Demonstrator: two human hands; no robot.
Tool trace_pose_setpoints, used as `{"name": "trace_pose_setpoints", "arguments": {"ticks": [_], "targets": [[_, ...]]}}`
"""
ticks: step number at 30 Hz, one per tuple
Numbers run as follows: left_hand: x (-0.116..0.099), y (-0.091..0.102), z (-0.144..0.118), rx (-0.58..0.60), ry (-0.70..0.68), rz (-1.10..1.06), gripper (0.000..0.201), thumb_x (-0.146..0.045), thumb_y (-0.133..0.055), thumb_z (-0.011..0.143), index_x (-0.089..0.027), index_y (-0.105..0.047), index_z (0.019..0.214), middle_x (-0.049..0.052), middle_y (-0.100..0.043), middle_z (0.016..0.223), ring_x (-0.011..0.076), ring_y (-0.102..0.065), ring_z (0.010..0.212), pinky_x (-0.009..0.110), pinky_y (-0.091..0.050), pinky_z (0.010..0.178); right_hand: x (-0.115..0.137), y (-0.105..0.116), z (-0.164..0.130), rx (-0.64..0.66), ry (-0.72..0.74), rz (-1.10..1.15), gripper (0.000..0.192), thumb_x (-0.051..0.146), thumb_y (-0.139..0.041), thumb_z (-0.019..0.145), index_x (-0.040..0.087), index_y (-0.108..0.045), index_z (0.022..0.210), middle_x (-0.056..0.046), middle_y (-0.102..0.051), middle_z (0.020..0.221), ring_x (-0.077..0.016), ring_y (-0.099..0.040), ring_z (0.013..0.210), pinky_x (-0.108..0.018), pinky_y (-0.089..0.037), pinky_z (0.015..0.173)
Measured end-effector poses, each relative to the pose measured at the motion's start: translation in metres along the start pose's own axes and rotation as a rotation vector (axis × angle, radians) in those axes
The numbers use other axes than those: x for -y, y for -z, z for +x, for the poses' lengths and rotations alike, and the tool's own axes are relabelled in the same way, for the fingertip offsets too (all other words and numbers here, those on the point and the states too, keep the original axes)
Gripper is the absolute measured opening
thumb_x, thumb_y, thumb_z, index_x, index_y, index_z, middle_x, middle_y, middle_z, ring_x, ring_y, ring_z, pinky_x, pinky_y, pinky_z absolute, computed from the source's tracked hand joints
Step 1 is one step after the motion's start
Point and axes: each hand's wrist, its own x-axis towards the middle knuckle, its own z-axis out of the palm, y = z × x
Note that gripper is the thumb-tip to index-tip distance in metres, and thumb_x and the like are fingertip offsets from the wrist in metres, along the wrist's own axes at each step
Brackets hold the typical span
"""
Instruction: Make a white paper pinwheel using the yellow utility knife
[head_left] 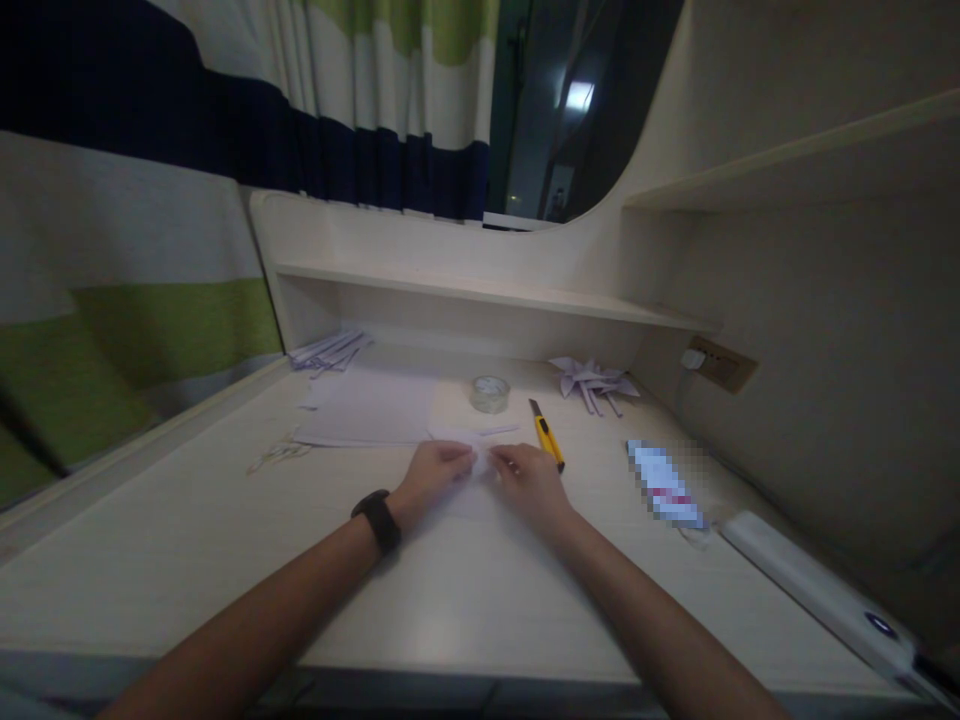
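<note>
Two forearms (300,590) across pale desk (420,620), curtain (405,80) behind. Left hand (435,472), right hand (531,484): fingertips pinched on one white paper piece (481,461) between them, mid-desk. Beyond: one tape roll (490,396), one yellow cutter (548,438).

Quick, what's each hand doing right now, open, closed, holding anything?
Left hand: closed, fingertips pinching the left side of a small white paper.
Right hand: closed, fingertips pinching the same paper's right side.
</note>
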Motion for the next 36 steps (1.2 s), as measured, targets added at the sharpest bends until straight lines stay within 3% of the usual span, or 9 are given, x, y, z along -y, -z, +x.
{"name": "trace_pose_setpoints", "arguments": {"ticks": [6, 24, 36], "targets": [[-0.008, 0.000, -0.004, -0.010, -0.010, 0.028, 0.027, -0.034, -0.061, 0.074, -0.010, -0.067, 0.064, 0.002, -0.058, 0.058, 0.0114, -0.049, 0.053, 0.024, -0.037, 0.053, 0.004, 0.002, -0.001, 0.032, 0.039, -0.108, 0.016, 0.019, -0.053, 0.084, 0.019, -0.070, 0.086, -0.004, -0.070, 0.077, -0.0168, -0.062, 0.074, -0.025, -0.042, 0.071], [-0.021, -0.003, -0.007, -0.083, 0.066, -0.008, 0.018, -0.027, -0.068, 0.062, -0.009, -0.067, 0.066, 0.004, -0.063, 0.059, 0.0125, -0.053, 0.053, 0.023, -0.039, 0.051, 0.011, 0.003, -0.004, 0.045, 0.049, -0.101, 0.018, 0.021, -0.052, 0.083, 0.018, -0.068, 0.075, -0.003, -0.068, 0.068, -0.0146, -0.061, 0.064, -0.023, -0.037, 0.063], [-0.016, -0.004, -0.005, -0.151, 0.054, 0.105, 0.025, -0.026, -0.071, 0.064, -0.009, -0.071, 0.081, 0.011, -0.072, 0.075, 0.0209, -0.066, 0.067, 0.028, -0.050, 0.061, 0.013, 0.003, -0.005, 0.053, 0.042, -0.146, 0.020, 0.022, -0.050, 0.084, 0.019, -0.066, 0.071, -0.001, -0.068, 0.065, -0.0137, -0.061, 0.062, -0.023, -0.037, 0.062]]}}
